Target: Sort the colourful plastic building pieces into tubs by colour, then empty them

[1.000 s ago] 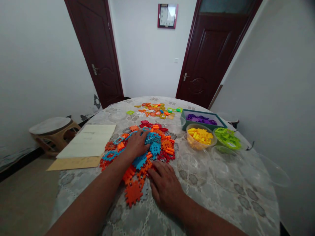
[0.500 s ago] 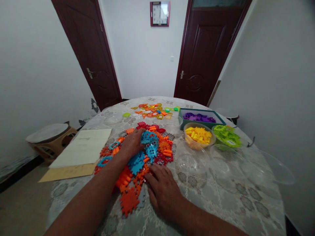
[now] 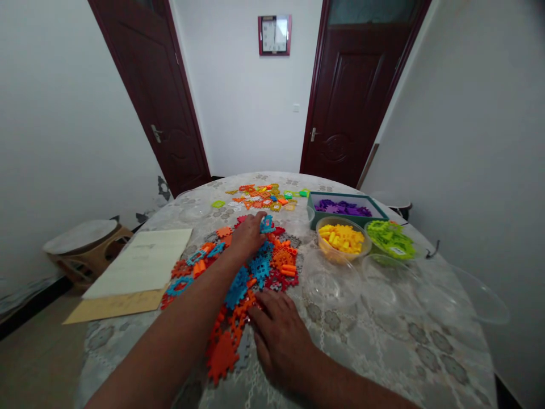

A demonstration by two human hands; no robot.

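Over the far part of a mixed pile of plastic building pieces, my left hand (image 3: pixel 249 236) pinches a small blue gear-edged building piece (image 3: pixel 267 224), raised just off the pile. My right hand (image 3: pixel 283 326) rests at the pile's near right side, fingers stretched loosely against the orange building pieces (image 3: pixel 242 315) and holding nothing that I can see. More blue pieces (image 3: pixel 236 287) lie between the two hands, partly covered by my left forearm. A large orange-red toothed piece (image 3: pixel 222 357) lies at the near end, beside a grey one.
To the right stand a bowl of yellow pieces (image 3: pixel 344 238), a bowl of green pieces (image 3: pixel 390 238) and a green-rimmed box (image 3: pixel 340 217) of purple pieces. Clear plastic lids (image 3: pixel 332 278) lie in front. A smaller mixed pile (image 3: pixel 259 197) is farther back. Paper sheets (image 3: pixel 140 258) lie left.
My left hand has moved forward and right, from over the blue pieces to the far side, and now holds up a small blue piece. My right hand has stayed almost in place.
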